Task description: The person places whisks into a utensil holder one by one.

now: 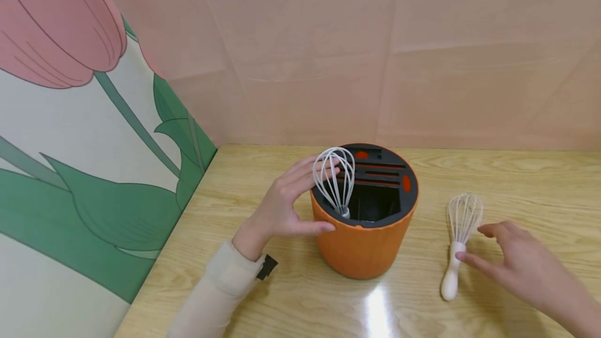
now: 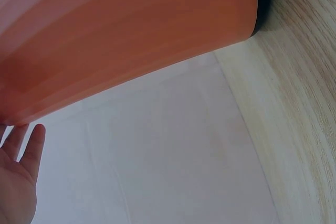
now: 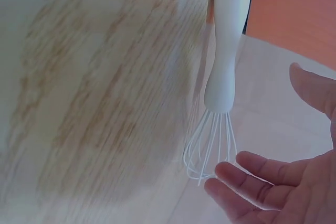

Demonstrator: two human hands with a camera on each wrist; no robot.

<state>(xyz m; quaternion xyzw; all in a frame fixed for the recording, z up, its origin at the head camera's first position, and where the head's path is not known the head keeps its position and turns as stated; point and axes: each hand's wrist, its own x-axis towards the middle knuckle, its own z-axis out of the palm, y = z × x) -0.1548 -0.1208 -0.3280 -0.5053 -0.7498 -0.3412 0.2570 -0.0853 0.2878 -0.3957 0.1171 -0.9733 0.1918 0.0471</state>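
Observation:
An orange utensil holder point(image 1: 361, 252) with a black slotted top stands on the table. A white wire whisk point(image 1: 334, 179) stands in it, head up and leaning left, its handle hidden inside. My left hand point(image 1: 293, 197) rests at the holder's left rim with straight fingers, partly behind the whisk's wires; its fingertips point(image 2: 35, 132) show beside the orange wall in the left wrist view. A second white whisk point(image 1: 452, 280) lies on the table to the right, handle towards me. Beside it, my right hand point(image 1: 521, 262) is spread, thumb near the handle and fingers point(image 3: 257, 179) near the wires.
Inside the black top point(image 1: 375, 202) are a large square opening, narrow slots and red-lined holes. The wooden table point(image 1: 263, 301) meets a pinkish covered wall point(image 1: 305, 67) at the back. A panel with a printed tulip point(image 1: 56, 20) borders the left side.

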